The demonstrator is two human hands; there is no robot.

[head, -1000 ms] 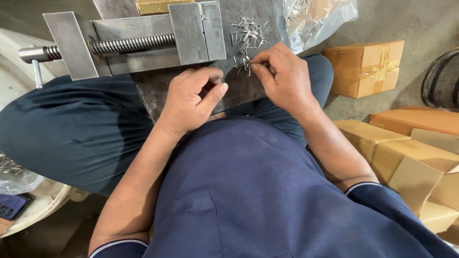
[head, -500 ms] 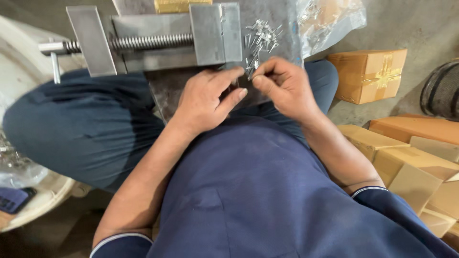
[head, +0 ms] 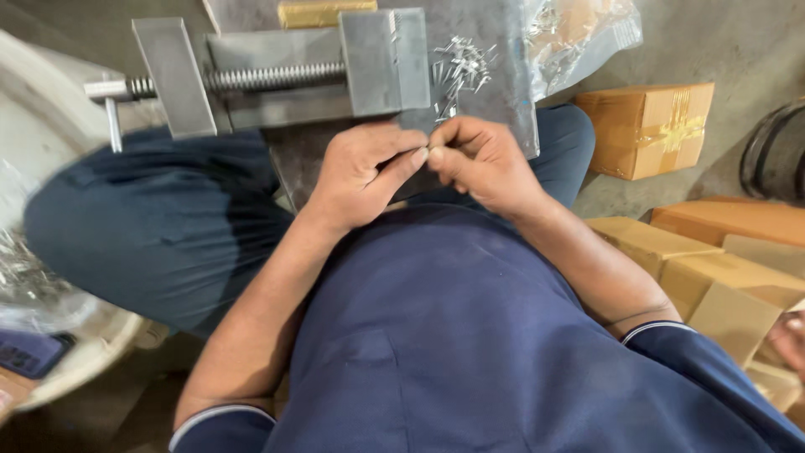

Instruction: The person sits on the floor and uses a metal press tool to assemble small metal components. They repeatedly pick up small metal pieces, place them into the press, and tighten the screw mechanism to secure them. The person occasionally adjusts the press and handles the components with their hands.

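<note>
Just above the middle of the frame, the left hand (head: 362,174) and the right hand (head: 480,159) meet fingertip to fingertip over the near edge of the grey steel bench vise (head: 277,75). The left hand's fingers are curled in, its thumb and forefinger stretched toward the right hand and pinched nearly closed. The right hand's fingers are bunched tight, thumb against forefinger. Between the 2 pinches sits something very small and pale, probably 1 thin metal pin (head: 426,152), though it is too small to tell for certain. Just above the right hand, on the flat grey metal plate (head: 511,92), lies a loose heap of thin silvery metal pins (head: 459,67). At the upper right, a clear plastic bag (head: 587,29) rests beside the plate, and brown cardboard boxes (head: 650,126) stand at the right.
</note>
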